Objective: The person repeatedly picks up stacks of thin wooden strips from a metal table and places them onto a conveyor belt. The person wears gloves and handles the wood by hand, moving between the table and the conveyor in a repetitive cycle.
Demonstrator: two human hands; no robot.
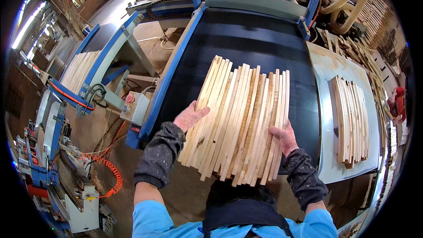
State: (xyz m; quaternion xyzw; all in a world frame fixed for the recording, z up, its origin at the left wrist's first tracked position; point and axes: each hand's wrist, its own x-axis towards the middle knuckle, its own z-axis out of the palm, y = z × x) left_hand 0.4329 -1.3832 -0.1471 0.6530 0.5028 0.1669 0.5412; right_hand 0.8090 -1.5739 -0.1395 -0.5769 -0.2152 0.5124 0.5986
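Note:
A wide row of pale wooden strips [240,121] lies side by side between my hands, their far ends uneven. My left hand [191,117], in a pink knit glove, grips the row's left edge with the thumb on top. On the opposite edge my right hand [285,137], gloved alike, clasps the strips, thumb also on top. The fingers of both hands are hidden beneath or behind the wood. Under the far part of the strips is a black conveyor belt [255,35]; their near ends reach past its front edge toward my body.
To the right, another bundle of wooden strips [351,121] rests on a pale board [326,150]. A control box with a red button [130,98] stands by the belt's blue left rail [174,66]. More strips [80,72] sit on a second conveyor at left. A coiled orange hose [115,178] hangs below.

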